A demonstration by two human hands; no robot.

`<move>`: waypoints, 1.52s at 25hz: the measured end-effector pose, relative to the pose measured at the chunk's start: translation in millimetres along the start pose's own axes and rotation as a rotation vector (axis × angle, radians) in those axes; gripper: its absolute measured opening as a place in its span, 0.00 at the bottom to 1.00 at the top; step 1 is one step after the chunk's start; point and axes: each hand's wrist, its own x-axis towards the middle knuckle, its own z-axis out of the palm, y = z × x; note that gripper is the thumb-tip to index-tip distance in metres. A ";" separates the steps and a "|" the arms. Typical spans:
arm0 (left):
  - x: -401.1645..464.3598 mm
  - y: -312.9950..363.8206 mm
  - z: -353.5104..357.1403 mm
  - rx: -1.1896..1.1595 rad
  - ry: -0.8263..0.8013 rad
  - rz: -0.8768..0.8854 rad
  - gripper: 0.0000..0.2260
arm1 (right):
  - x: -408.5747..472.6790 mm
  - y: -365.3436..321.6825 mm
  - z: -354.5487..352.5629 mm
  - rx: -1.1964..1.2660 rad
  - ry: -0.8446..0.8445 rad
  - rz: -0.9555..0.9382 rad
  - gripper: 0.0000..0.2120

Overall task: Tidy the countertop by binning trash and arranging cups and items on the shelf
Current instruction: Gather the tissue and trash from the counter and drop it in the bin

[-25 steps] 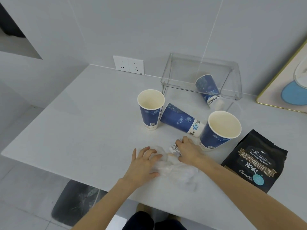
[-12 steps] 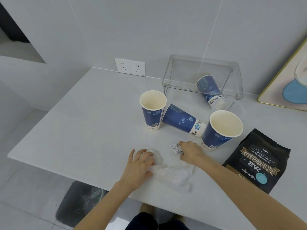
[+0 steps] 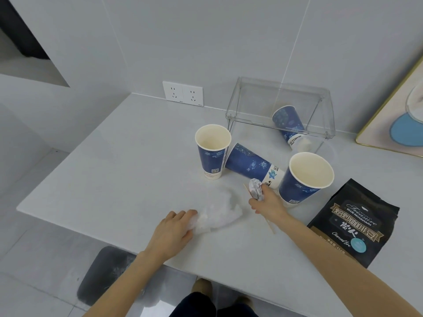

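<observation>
My left hand grips the near end of a crumpled clear plastic wrap lying on the white countertop. My right hand holds a small crumpled foil ball raised off the surface, with a thin wooden stick running under it. Two blue paper cups stand upright, one at the left and one at the right. A third cup lies on its side between them. Another cup lies under the clear acrylic shelf.
A black coffee bag lies flat at the right. A framed picture leans on the wall at the far right. Wall sockets sit behind the counter. A dark bin stands on the floor below the counter edge.
My right hand has lifted the foil ball off the counter, and the wooden stick now shows. My left hand has pulled the plastic wrap toward the left and closed on it.
</observation>
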 end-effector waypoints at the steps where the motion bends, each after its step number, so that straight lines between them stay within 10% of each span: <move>1: -4.2 -0.6 -1.4 0.004 0.007 -0.027 0.17 | -2.4 -0.4 2.5 0.051 -0.013 0.020 0.08; 11: -53.8 7.2 -7.9 -0.451 0.245 -0.437 0.04 | -23.5 -24.9 45.2 0.294 -0.265 0.031 0.04; 27: -178.5 -47.4 -4.6 -0.806 0.713 -1.172 0.11 | -80.1 -107.4 195.8 0.134 -0.879 -0.022 0.07; 38: -267.7 -201.0 -4.6 -0.986 0.644 -1.392 0.08 | -106.0 -145.9 397.1 -0.102 -0.969 0.115 0.05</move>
